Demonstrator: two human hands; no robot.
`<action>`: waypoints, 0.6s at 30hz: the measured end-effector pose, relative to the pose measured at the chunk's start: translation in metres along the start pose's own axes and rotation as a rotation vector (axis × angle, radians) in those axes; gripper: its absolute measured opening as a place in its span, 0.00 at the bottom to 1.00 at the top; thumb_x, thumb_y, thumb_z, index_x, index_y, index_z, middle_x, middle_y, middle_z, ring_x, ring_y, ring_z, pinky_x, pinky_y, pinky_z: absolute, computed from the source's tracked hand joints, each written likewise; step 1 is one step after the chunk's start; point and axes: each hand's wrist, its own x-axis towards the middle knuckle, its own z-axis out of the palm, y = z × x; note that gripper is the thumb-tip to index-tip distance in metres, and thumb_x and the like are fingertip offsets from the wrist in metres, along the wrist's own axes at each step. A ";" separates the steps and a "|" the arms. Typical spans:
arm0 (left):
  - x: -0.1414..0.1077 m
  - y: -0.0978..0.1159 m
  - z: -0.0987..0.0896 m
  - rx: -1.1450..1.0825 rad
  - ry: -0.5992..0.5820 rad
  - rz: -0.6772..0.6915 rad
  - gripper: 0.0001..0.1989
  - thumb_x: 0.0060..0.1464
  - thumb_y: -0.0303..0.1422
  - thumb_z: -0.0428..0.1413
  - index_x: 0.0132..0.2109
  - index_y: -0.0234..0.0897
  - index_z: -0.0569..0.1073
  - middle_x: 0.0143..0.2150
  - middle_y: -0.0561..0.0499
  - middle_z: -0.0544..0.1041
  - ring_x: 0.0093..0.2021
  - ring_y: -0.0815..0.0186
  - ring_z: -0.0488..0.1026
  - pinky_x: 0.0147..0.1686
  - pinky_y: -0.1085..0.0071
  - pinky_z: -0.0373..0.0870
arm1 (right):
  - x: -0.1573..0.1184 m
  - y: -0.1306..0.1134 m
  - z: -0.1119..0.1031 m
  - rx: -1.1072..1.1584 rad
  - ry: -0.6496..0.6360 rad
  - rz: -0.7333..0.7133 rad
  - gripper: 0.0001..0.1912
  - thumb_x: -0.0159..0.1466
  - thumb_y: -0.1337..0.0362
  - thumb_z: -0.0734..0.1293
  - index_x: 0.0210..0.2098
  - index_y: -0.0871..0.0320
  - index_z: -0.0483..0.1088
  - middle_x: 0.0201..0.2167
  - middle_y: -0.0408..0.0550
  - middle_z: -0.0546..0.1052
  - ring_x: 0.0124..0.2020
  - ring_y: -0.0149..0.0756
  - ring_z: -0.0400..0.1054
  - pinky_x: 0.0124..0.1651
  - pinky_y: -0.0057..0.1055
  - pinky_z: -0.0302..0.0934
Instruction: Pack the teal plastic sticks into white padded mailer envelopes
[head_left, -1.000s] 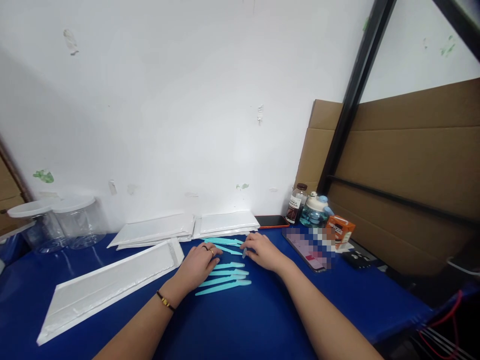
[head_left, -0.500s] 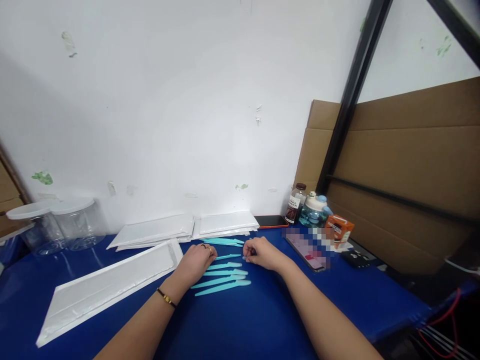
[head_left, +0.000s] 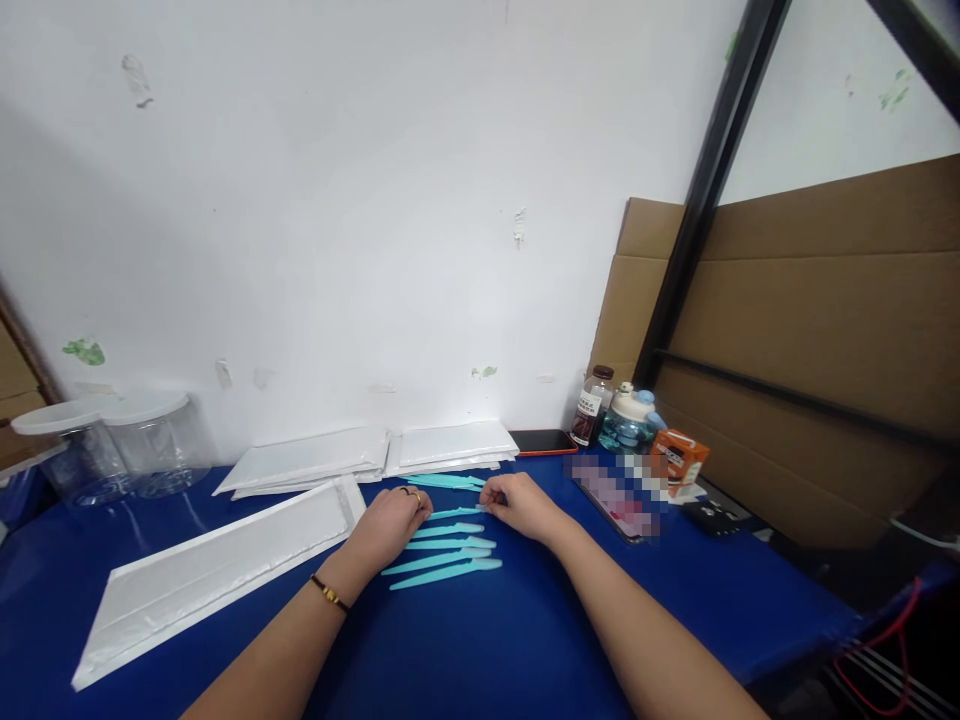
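Note:
Between my hands lies a teal eyebrow razor (head_left: 456,513), its handle end in the closed fingers of my left hand (head_left: 388,522). At its other end, the pinched fingers of my right hand (head_left: 519,503) meet the pale tip cover. Nearer to me, several more teal razors (head_left: 445,573) lie in a rough row on the blue table (head_left: 465,650), pointing right. Just behind my hands is a small bunch of the same razors (head_left: 439,482), partly hidden by my right fingers.
White padded mailers (head_left: 225,570) lie left and along the wall. Clear lidded tubs (head_left: 161,450) stand far left. At right are a black phone (head_left: 544,442), a dark bottle (head_left: 591,405), a water bottle (head_left: 628,418), an orange box (head_left: 679,462) and a partly blurred phone (head_left: 615,500).
My right hand has moved slightly left, onto the razor's tip end. My left hand stays at the handle end, and the other razors lie as before.

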 end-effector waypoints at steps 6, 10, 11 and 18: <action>-0.001 0.000 -0.001 0.002 0.003 0.012 0.11 0.58 0.29 0.44 0.33 0.38 0.70 0.33 0.51 0.74 0.36 0.66 0.69 0.38 0.72 0.61 | 0.000 0.002 0.001 0.038 0.002 0.012 0.06 0.55 0.72 0.65 0.31 0.58 0.73 0.27 0.44 0.76 0.29 0.31 0.70 0.32 0.24 0.60; -0.001 0.001 -0.003 -0.001 -0.010 0.011 0.11 0.58 0.30 0.44 0.33 0.38 0.70 0.34 0.51 0.74 0.37 0.66 0.69 0.38 0.72 0.61 | 0.000 0.003 0.002 0.051 0.004 0.028 0.05 0.54 0.72 0.65 0.30 0.59 0.73 0.26 0.44 0.76 0.28 0.30 0.69 0.31 0.24 0.61; -0.001 0.002 -0.003 -0.002 -0.016 0.010 0.11 0.57 0.29 0.44 0.33 0.38 0.70 0.34 0.51 0.74 0.37 0.66 0.69 0.39 0.72 0.61 | 0.001 0.002 0.003 0.051 -0.002 0.027 0.05 0.54 0.72 0.65 0.30 0.59 0.73 0.26 0.44 0.76 0.28 0.30 0.69 0.31 0.23 0.61; -0.002 0.002 -0.001 0.007 -0.018 0.028 0.11 0.56 0.28 0.44 0.33 0.38 0.70 0.33 0.51 0.73 0.37 0.66 0.69 0.39 0.72 0.61 | 0.002 0.002 0.006 0.077 -0.031 0.034 0.05 0.54 0.72 0.65 0.29 0.59 0.73 0.26 0.43 0.76 0.27 0.30 0.69 0.31 0.23 0.61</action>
